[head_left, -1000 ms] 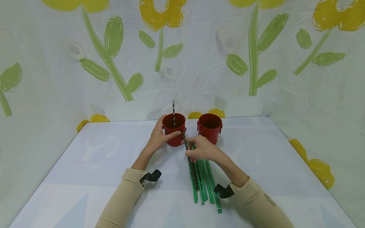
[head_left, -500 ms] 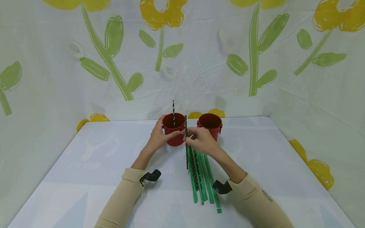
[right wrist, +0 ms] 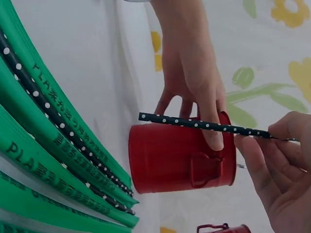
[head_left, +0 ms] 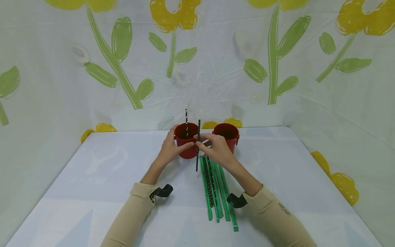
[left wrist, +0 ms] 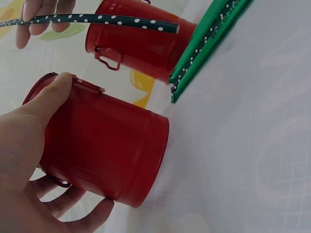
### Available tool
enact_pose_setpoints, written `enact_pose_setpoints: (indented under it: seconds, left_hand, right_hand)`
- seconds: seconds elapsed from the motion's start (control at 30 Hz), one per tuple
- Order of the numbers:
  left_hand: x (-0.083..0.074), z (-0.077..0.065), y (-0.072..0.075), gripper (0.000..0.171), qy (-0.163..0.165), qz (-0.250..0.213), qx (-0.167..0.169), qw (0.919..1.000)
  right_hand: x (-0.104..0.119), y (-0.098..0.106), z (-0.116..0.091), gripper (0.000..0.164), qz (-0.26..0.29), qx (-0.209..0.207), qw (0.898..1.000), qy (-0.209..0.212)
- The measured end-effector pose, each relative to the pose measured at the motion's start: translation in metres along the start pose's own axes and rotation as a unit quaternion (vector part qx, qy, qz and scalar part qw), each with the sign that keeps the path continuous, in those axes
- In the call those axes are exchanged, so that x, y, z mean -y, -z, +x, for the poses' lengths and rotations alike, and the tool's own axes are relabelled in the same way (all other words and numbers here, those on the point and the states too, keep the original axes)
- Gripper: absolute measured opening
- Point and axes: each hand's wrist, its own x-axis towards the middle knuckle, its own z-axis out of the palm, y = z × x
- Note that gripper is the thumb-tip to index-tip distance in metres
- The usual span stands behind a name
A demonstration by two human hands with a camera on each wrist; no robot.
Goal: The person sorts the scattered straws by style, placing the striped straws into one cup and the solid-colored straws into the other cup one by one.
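Note:
My left hand (head_left: pixel 171 145) grips the left red bucket (head_left: pixel 187 153), its thumb on the near wall and its fingers around the far side. A black straw with white dots (head_left: pixel 186 118) stands in that bucket, its upper end above the rim. With thumb and fingers my right hand (head_left: pixel 218 148) pinches another dotted straw (head_left: pixel 197 161), held nearly upright just outside the bucket's right side. In the right wrist view this held straw (right wrist: pixel 194 124) crosses in front of the bucket, its lower end free.
A second red bucket (head_left: pixel 232 142) stands to the right, partly behind my right hand. On the white table (head_left: pixel 123 212), several green paper-like wrappers (head_left: pixel 225 206) and dotted straws (head_left: pixel 208 185) lie in a row pointing towards me. A flower-printed sheet (head_left: pixel 213 79) hangs behind.
My right hand has lifted a dotted straw off the row, turned it upright and brought it left beside the bucket. The left hand has kept its grip on the bucket.

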Motion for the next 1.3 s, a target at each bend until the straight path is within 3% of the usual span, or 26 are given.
enact_pose_setpoints:
  seconds: [0.5, 1.0, 1.3]
  left_hand:
    - [-0.002, -0.001, 0.001, 0.091, -0.009, -0.009, -0.003, 0.9999]
    - [0.0, 0.0, -0.001, 0.09, -0.008, -0.014, -0.003, 0.9999]
    - [0.001, 0.001, -0.001, 0.092, -0.004, -0.01, -0.001, 0.9999]
  right_hand:
    - [0.011, 0.02, 0.023, 0.025, -0.018, -0.039, 0.998, 0.052]
    - [0.025, 0.029, 0.058, 0.034, 0.018, -0.08, 0.995, 0.053]
    - [0.027, 0.033, 0.069, 0.038, 0.039, -0.114, 0.991, 0.055]
